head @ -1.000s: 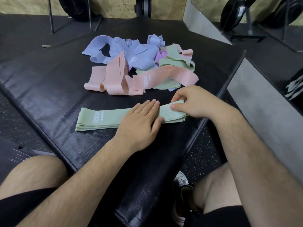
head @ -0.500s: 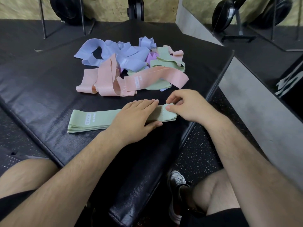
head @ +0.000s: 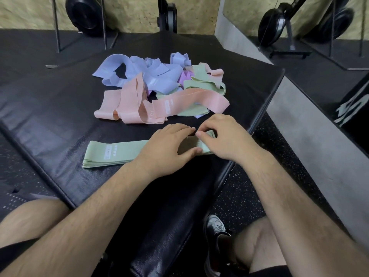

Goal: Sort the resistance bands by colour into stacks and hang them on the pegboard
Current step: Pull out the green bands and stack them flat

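On the black mat, left hand flat on pale-green band stack; right hand pinches its end.

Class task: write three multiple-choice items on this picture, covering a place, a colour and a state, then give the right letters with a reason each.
1. Where does the green stack lie?
A. On the mat, nearer the person than the tangled pile.
B. On top of the pile.
C. On the floor.

2. What colour is the long band across the pile's near edge?
A. Yellow.
B. Pink.
C. Black.

3. What is the right hand doing?
A. Hanging free.
B. Lifting a weight plate.
C. Pinching the stack's right end.

Answers: 1 A, it lies flat on the mat in front of the pile; 2 B, it is pale pink; 3 C, it grips that end while the left hand presses flat on the stack.
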